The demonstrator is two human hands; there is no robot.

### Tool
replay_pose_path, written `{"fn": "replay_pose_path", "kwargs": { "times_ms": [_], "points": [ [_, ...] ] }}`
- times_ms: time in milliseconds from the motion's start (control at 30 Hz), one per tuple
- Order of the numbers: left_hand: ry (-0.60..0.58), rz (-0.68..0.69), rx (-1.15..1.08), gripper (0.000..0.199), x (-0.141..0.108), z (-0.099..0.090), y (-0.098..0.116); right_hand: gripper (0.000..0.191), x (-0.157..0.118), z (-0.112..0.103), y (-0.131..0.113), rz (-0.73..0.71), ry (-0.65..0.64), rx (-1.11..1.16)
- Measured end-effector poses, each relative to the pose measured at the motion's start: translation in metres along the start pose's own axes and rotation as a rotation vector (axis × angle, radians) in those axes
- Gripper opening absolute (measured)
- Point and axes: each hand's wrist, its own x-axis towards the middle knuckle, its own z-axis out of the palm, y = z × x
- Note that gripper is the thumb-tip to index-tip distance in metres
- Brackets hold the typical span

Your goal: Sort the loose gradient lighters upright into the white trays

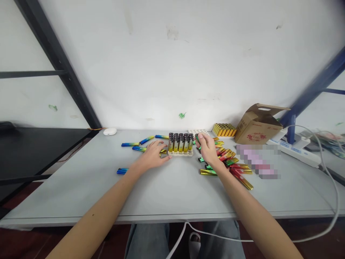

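A cream-coloured rack [181, 154] is set on the pale grey table [167, 194], and shiny gold-and-silver slim cases with black tops [180, 144] are held upright in it in close rows; its front row of holes is left unfilled. A small green piece with a dark end [197, 137] is pinched between the thumb and fingers of the right hand [206, 145], just beside the rack's right side. The left hand [154, 154] is released, its fingers loosely spread at the rack's left side; whether the rack is touched by it cannot be told.

Blue-and-yellow slim cases [130, 144] are scattered flat around the left hand, some partly covered by it. Red, green and gold slim cases [239, 178] are heaped loosely under and beside the right hand and forearm.

By the wall, a second white rack [198, 131] is partly hidden behind the right hand, and a block of upright yellow pieces with dark tops [224, 130] is placed beside an opened brown cardboard box [256, 126]. A white power strip [296, 151] is seen right of the box, and a small white rounded case [110, 131] is laid near the table's far left corner.
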Motion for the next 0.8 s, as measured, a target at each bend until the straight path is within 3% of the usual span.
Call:
{"fn": "replay_pose_path", "kwargs": {
  "times_ms": [67,233,433,567,800],
  "points": [
    [-0.034,-0.009,0.014,0.047,-0.001,0.000,0.004,0.035,0.002,-0.002,0.006,-0.048,0.108,-0.124],
    [-0.057,-0.017,0.029,0.047,-0.002,-0.001,0.009,0.032,0.008,-0.009,0.012,-0.195,0.167,-0.372],
    [-0.031,-0.012,0.015,0.043,-0.002,0.001,0.009,0.025,0.011,-0.014,0.015,-0.105,-0.010,-0.265],
    [-0.015,-0.001,0.011,0.042,-0.001,0.003,0.006,0.020,0.010,-0.012,0.021,-0.040,-0.013,-0.200],
    [-0.029,-0.014,0.036,0.039,-0.001,0.000,0.007,0.017,0.009,-0.013,0.025,-0.101,-0.089,-0.291]
  ]
}}
